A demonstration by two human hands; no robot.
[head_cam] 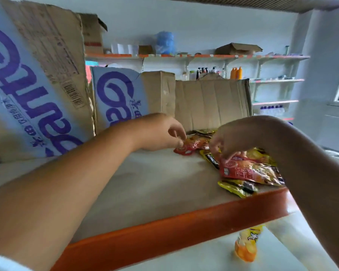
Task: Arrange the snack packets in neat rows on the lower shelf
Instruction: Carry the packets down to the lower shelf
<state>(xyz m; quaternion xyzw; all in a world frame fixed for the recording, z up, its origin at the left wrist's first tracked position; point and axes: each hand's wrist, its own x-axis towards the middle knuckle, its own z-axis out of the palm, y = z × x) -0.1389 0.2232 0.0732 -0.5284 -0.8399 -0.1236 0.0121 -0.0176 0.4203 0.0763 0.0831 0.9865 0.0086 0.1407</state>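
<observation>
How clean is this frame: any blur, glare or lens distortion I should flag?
Head view: wide-angle distortion slants the shelf edge and tilts the cartons; the left hand pinching the small red packet and the right hand gripping the big red packet are slightly motion-soft; back shelves hazy; light flat and cool, no harsh glare.

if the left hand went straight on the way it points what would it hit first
The left hand would first meet the small red packet it pinches; beyond that, probably the right hand holding a bigger red packet, though depth is unclear.
</observation>
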